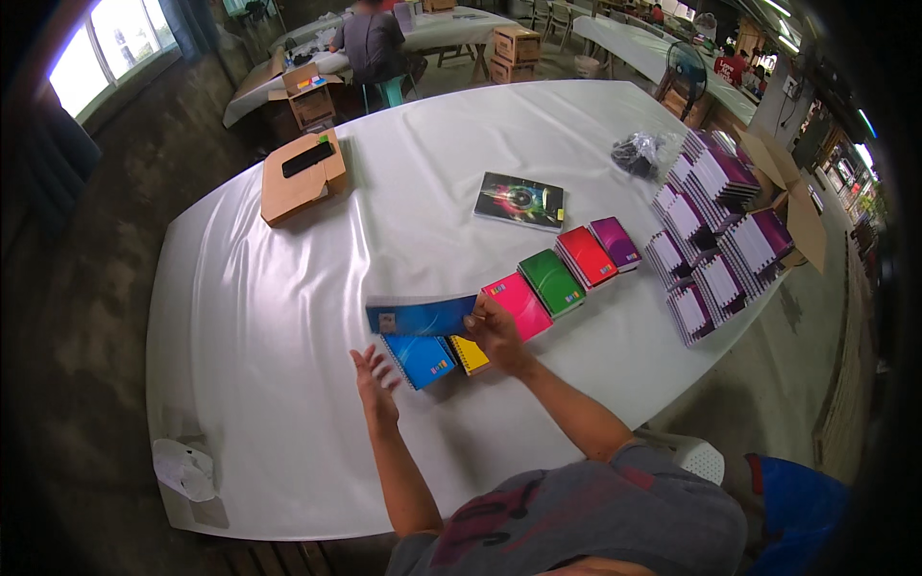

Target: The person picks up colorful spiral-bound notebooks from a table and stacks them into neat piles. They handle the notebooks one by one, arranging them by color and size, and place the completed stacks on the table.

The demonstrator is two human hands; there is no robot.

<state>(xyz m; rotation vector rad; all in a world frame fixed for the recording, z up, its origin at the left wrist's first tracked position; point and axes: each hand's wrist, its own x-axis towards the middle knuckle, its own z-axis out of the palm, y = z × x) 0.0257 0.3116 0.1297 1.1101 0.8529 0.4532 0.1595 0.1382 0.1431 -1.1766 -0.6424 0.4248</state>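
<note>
My right hand grips the right end of a blue notebook stack, lifted a little above the white table. My left hand hovers open, fingers spread, just left of a blue spiral notebook lying flat. A yellow notebook lies partly under my right hand. A row of notebooks runs off to the right: pink, green, red and purple.
Stacks of white and purple spiral notebooks fill the right edge. A dark book lies mid-table, a black plastic bag behind it, a cardboard box far left. A crumpled white sheet hangs at the near-left corner. A person sits at another table.
</note>
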